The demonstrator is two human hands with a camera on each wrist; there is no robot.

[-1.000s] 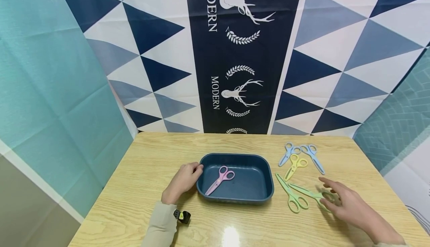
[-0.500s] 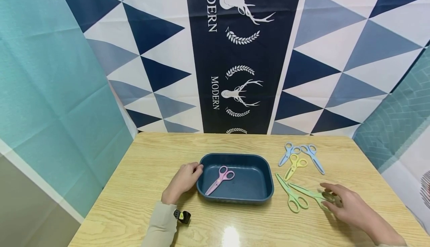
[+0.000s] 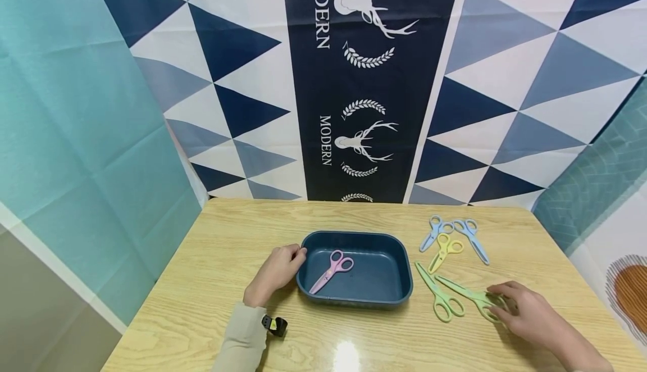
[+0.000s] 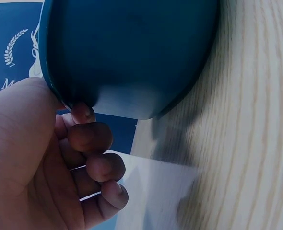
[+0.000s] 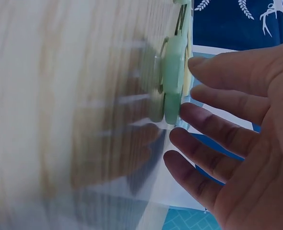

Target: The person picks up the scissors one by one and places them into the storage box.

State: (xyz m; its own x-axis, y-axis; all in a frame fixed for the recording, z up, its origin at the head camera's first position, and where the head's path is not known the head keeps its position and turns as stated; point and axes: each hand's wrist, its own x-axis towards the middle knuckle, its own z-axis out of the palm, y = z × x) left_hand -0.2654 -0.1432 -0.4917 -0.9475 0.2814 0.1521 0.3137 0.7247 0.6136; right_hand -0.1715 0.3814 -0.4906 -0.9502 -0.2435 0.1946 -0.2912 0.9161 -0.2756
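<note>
My left hand [image 3: 277,271] pinches the left rim of a dark blue plastic tray [image 3: 354,300]. In the left wrist view its thumb and index finger grip the tray's edge [image 4: 132,98], and the other fingers curl below. Pink scissors [image 3: 328,273] lie inside the tray. On the right, my right hand [image 3: 523,310] hovers at the handle loops of light green scissors [image 3: 467,291]. The right wrist view has its fingers loosely extended close to the green handle [image 5: 172,67]; whether they touch it I cannot tell. A second green pair of scissors [image 3: 437,290] lies alongside.
Yellow scissors [image 3: 442,253] lie behind the green pairs. Two blue pairs of scissors, one left [image 3: 432,234] and one right [image 3: 472,240], are farther back. All rest on a wooden table [image 3: 227,231], with a patterned cloth [image 3: 242,80] behind it.
My right hand has lowered slightly toward the green scissors' handle loops, its fingers drawing closer to them. The left hand has stayed at the tray's rim.
</note>
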